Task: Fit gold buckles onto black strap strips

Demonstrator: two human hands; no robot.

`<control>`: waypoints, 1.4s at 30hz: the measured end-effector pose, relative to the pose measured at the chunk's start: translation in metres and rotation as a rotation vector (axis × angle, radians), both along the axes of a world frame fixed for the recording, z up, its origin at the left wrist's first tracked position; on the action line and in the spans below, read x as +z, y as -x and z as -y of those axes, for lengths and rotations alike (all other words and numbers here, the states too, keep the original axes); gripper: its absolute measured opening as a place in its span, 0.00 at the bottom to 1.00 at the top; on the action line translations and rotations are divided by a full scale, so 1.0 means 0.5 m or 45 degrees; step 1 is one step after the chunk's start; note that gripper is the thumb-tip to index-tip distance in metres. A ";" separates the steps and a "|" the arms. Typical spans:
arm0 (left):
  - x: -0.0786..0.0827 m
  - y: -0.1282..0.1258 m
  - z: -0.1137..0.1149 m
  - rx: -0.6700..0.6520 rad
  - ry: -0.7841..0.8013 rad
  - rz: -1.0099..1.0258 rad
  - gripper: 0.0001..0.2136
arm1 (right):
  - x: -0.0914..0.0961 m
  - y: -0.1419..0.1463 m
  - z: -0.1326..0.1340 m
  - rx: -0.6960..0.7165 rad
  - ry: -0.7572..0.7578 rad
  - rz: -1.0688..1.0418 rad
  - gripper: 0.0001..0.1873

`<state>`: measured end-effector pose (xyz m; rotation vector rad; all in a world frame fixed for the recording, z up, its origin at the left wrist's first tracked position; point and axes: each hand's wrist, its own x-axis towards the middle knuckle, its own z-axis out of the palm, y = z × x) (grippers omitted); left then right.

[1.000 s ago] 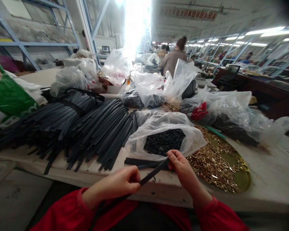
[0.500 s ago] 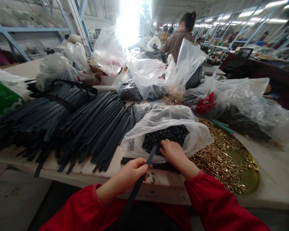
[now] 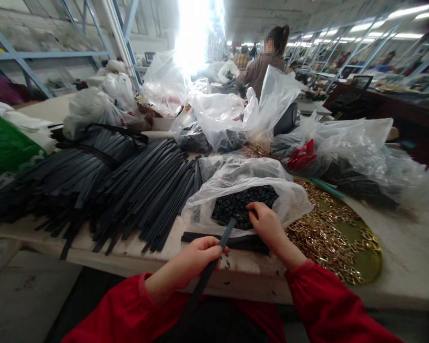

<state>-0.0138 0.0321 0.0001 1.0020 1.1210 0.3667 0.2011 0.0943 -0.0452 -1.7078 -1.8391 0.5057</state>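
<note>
My left hand (image 3: 204,252) is closed around a dark flat strap (image 3: 204,278), whose upper end points up toward an opened clear plastic bag (image 3: 293,202). Inside the bag lies a heap of small black loops (image 3: 243,202). At the right side of this heap is my right hand (image 3: 266,224), its fingers bent together at the loops; what they hold, if anything, is too small to make out. Below the bag's front edge lie more dark straps (image 3: 243,243), partly hidden by my right wrist.
Bundles of dark straps (image 3: 146,186) cover the table's left side. A round golden tray (image 3: 373,267) with many gold metal buckles (image 3: 325,233) stands at right. Plastic bags (image 3: 229,112) line the back, and a co-worker (image 3: 262,66) is beyond them.
My right hand has shifted a little to the right and up over the black loops. My left hand keeps the strap in nearly the same place. The view has tilted slightly.
</note>
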 end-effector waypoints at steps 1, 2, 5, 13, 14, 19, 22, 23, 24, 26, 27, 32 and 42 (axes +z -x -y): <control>0.004 0.002 0.002 0.023 -0.034 0.008 0.13 | 0.002 0.003 0.005 0.004 0.000 -0.026 0.11; 0.010 0.006 0.003 0.069 -0.085 0.021 0.13 | 0.006 0.009 0.014 0.013 0.023 -0.082 0.12; 0.038 0.026 -0.002 0.428 -0.335 0.120 0.13 | 0.028 0.036 0.058 0.042 0.336 -0.591 0.13; 0.061 0.090 -0.019 1.178 -0.764 0.249 0.12 | 0.044 0.061 0.187 0.009 0.920 -1.703 0.15; 0.051 0.095 -0.016 1.208 -0.740 0.241 0.12 | 0.040 0.057 0.196 -0.028 0.912 -1.789 0.16; 0.002 0.109 0.005 1.288 -0.647 0.145 0.12 | 0.038 0.050 0.230 -0.174 0.788 -2.084 0.17; -0.016 0.108 0.025 1.309 -0.579 0.130 0.13 | 0.039 0.063 0.239 -0.235 0.695 -2.019 0.17; -0.021 0.106 0.035 1.316 -0.549 0.134 0.14 | 0.036 0.067 0.239 -0.264 0.659 -1.969 0.17; -0.027 0.103 0.047 1.320 -0.514 0.144 0.14 | 0.032 0.071 0.239 -0.294 0.620 -1.911 0.17; -0.043 0.095 0.079 1.314 -0.424 0.183 0.14 | 0.019 0.075 0.236 -0.347 0.519 -1.769 0.17; -0.054 0.091 0.098 1.303 -0.358 0.210 0.14 | 0.011 0.075 0.235 -0.359 0.467 -1.684 0.17; -0.104 0.080 0.178 1.390 0.201 0.360 0.04 | -0.032 0.065 0.249 -0.326 0.369 -1.314 0.16; -0.098 0.114 0.153 1.539 0.712 0.471 0.09 | -0.034 0.038 0.309 0.002 0.755 -1.239 0.13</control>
